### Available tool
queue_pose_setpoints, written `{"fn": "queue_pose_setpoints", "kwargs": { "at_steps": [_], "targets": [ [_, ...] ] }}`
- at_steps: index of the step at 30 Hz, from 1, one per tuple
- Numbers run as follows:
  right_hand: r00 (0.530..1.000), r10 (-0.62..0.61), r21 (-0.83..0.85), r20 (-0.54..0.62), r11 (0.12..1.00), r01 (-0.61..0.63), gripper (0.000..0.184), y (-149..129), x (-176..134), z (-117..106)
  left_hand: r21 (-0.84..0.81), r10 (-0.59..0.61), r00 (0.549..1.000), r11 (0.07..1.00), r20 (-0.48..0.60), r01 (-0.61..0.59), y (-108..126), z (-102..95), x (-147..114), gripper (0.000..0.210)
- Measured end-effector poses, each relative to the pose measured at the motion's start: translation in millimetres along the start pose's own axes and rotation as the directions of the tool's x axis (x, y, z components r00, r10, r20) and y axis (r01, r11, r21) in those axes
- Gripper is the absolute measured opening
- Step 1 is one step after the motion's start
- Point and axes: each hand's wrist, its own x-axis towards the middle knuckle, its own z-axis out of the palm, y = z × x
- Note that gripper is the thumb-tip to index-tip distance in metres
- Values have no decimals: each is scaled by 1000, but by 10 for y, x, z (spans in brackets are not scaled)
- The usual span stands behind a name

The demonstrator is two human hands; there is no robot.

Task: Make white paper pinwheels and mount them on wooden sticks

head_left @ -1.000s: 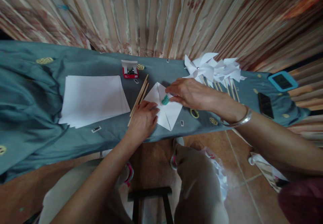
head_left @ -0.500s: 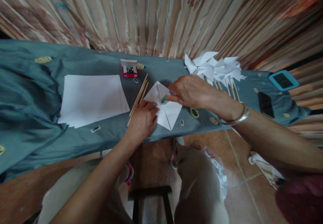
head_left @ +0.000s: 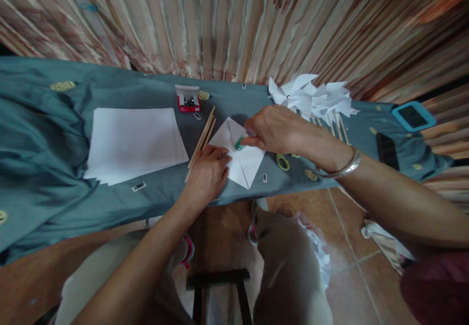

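Note:
A white square of paper (head_left: 246, 164) lies cornerwise on the cloth, with dark lines running in from its top and bottom corners toward the middle. My left hand (head_left: 209, 171) rests on its left side, palm down, fingers lying against the paper. Over the paper's upper right, my right hand (head_left: 274, 128) is closed on a small green rounded thing (head_left: 239, 143), whose kind I cannot make out. Wooden sticks (head_left: 202, 137) lie beside my left hand. Scissors with yellow-green handles (head_left: 282, 162) are partly hidden under my right forearm.
A stack of white paper (head_left: 135, 141) lies at left. Behind the sticks stands a red box (head_left: 188, 101) of small dark pieces. Several paper pinwheels (head_left: 311, 97) on sticks lie at back right, near a dark phone (head_left: 387, 151) and a blue-framed device (head_left: 413, 116).
My right hand has shifted very slightly upward over the paper, and a bit more of the scissors shows. My left hand stays in place on the paper.

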Motion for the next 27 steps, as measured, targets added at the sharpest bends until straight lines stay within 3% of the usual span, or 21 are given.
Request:
{"fn": "queue_pose_setpoints", "kwargs": {
  "at_steps": [10,15,21,27],
  "targets": [
    [993,-108,-118,48,987,113,2,7,7,-22,5,4,1000,1000,-12,-4,3,0,-2,23],
    [985,-157,-117,78,979,165,7,-34,-8,-40,-6,-4,1000,1000,0,4,6,2,2,24],
    [992,-108,-38,64,993,110,11,-74,-69,-53,-2,2,1000,1000,-22,-2,-4,23,-1,23],
    [997,19,-69,78,998,-13,28,-136,-64,-61,-1,6,1000,1000,-14,-6,-16,20,5,24]
  ]
}}
